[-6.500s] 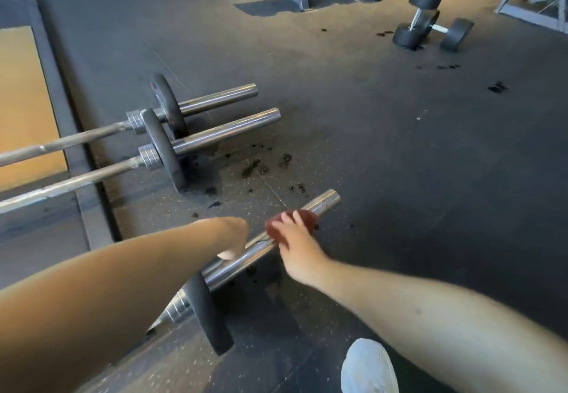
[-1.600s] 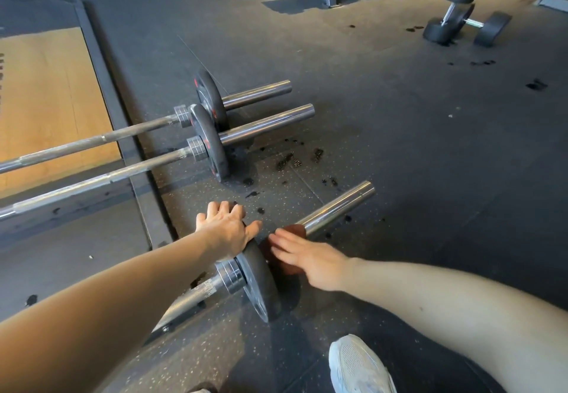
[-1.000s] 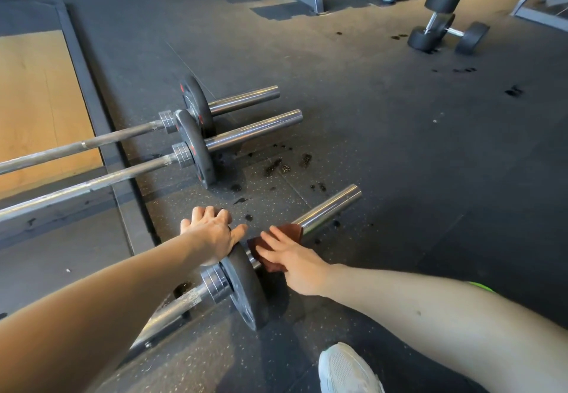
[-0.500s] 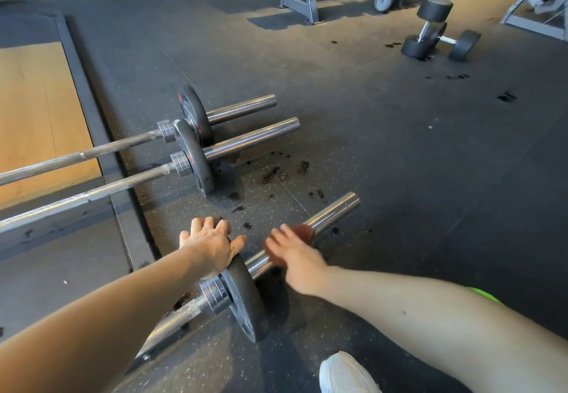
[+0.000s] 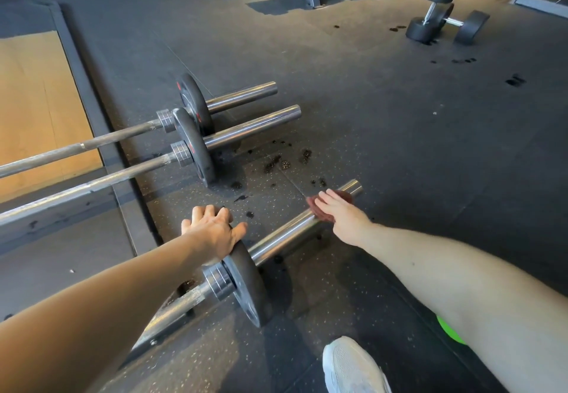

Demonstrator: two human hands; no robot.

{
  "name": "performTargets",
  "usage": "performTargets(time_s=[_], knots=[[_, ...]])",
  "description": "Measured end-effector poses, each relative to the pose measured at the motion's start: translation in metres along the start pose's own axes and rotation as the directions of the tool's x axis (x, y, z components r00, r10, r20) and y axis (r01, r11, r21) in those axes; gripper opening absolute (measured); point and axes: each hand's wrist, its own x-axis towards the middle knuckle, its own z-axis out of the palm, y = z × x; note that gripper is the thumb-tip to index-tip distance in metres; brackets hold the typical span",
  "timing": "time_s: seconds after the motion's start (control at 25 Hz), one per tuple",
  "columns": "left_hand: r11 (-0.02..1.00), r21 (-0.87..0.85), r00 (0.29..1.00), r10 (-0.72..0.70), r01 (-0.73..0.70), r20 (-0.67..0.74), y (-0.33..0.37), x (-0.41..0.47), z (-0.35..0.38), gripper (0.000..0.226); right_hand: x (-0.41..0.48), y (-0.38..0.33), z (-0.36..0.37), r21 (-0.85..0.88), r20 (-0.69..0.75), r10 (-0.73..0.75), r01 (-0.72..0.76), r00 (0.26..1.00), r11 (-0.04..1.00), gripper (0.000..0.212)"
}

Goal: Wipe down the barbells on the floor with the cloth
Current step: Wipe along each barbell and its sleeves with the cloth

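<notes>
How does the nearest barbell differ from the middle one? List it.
On the nearest barbell, the left hand rests on the plate and the right hand presses the cloth on the sleeve; the middle barbell lies untouched. The nearest barbell lies apart; the middle barbell sits beside the far barbell. Both carry one plate.

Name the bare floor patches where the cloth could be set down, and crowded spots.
Free: the floor right of the nearest barbell, up to the dumbbells. Crowded: the debris-spotted strip between it and the two far barbells.
</notes>
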Motion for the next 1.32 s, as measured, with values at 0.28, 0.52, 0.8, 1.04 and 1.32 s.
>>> performTargets(time_s=[0.28,0.52,0.8,1.04,1.32], knots=[[1.0,0.008,1.0,-0.005,0.005,-0.001,-0.006,-0.002,0.006,0.063,-0.04,-0.102,0.06,0.099,0.001,-0.284,0.282,0.959,0.954,0.088],[1.0,0.03,1.0,-0.005,0.005,0.001,-0.007,0.002,0.006,0.065,-0.025,-0.069,0.047,0.167,0.115,-0.455,0.434,0.883,0.885,0.083],[0.997,0.076,1.0,0.016,-0.017,0.015,-0.007,0.002,0.005,0.066,0.01,0.029,-0.019,0.204,-0.066,0.166,-0.149,0.984,0.968,0.079],[0.922,0.374,0.982,0.034,-0.102,0.184,0.001,-0.011,-0.023,0.059,-0.014,-0.002,-0.061,0.503,-0.094,0.177,-0.106,0.98,0.857,0.054],[0.904,-0.345,0.966,0.254,-0.251,-0.036,0.096,-0.057,-0.133,0.064,-0.078,-0.068,-0.174,0.553,-0.191,0.015,0.095,0.981,0.828,0.045]])
